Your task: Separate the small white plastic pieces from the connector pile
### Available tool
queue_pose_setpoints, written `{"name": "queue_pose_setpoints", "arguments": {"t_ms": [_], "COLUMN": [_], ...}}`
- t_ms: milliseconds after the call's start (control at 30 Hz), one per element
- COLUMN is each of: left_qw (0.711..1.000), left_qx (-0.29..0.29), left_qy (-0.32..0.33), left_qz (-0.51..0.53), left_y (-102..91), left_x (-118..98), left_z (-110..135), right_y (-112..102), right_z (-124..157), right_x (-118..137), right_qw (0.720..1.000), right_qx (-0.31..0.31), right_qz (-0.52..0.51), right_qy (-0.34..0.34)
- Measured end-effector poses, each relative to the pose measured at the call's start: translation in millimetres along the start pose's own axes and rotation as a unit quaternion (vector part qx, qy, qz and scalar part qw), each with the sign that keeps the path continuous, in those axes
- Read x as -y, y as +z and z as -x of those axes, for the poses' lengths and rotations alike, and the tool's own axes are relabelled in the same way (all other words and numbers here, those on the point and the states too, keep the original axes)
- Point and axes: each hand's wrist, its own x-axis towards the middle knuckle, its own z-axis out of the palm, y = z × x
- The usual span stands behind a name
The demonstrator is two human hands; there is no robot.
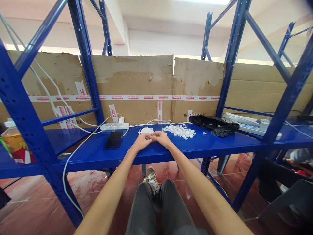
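Currently your left hand and right hand meet over the front part of the shelf, fingertips drawn in against each other with hardly any gap between them. Whether a small piece is pinched there cannot be told: the fingers hide it.

Just beyond your fingers, on the left hand's side, lies the small pile, a low white heap of fine bits, partly covered by your hands from this view. Your left hand is the nearer one to it. The big pile, of larger white pieces, lies beyond and to the right of your right hand, which is clearly the nearer of the two. Its long axis runs mostly sideways, slanting a little toward you at the right end, so its left end sits closest to your right knuckles. Single pieces point every which way.

Farther right, one stray piece lies apart, between the big pile and the black bag, which is slumped and crumpled. To your left, well apart from the hands, are a dark flat object, blurred, and the power strip behind it. Cardboard stands upright along the back.
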Motion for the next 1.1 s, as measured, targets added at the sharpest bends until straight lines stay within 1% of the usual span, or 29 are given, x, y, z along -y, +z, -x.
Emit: {"name": "queue_pose_setpoints", "arguments": {"t_ms": [100, 233, 367, 567, 633, 733, 833, 933, 1000, 1100], "left_qw": [1.0, 0.999, 0.999, 0.997, 0.997, 0.998, 0.999, 0.999, 0.999, 0.999], "left_qx": [-0.015, -0.023, -0.035, -0.063, -0.066, -0.052, -0.029, -0.021, -0.016, -0.004], "left_qy": [0.007, 0.015, 0.006, -0.012, -0.017, -0.023, -0.034, -0.048, -0.051, -0.051], "left_qz": [-0.025, -0.03, -0.041, -0.048, -0.047, -0.037, -0.016, -0.001, 0.008, 0.019], "left_y": [0.2, -0.1, 0.5, -0.1, -0.9, -1.1, -0.4, 0.0, 0.0, 0.0], "left_x": [-3, -8, -8, -7, -8, -7, -6, -3, -1, 2], "left_z": [1, 1, 1, 2, 3, 3, 4, 4, 3, 2], "right_y": [-2, -3, 1, 3, 3, 2, 0, -1, -1, 2], "right_z": [0, 0, -1, 2, 3, 6, 7, 5, 3, 1], "right_x": [-2, -3, -3, 1, 4, 7, 7, 4, 2, -1], "right_qw": [1.0, 0.999, 0.998, 0.987, 0.982, 0.978, 0.976, 0.975, 0.973, 0.965], "right_qx": [-0.016, -0.035, -0.043, -0.071, -0.069, -0.043, -0.02, -0.007, -0.007, -0.029], "right_qz": [0.004, 0.02, 0.048, 0.138, 0.17, 0.2, 0.21, 0.215, 0.226, 0.255], "right_qy": [-0.007, -0.013, -0.015, -0.029, -0.035, -0.047, -0.056, -0.058, -0.054, -0.043]}}
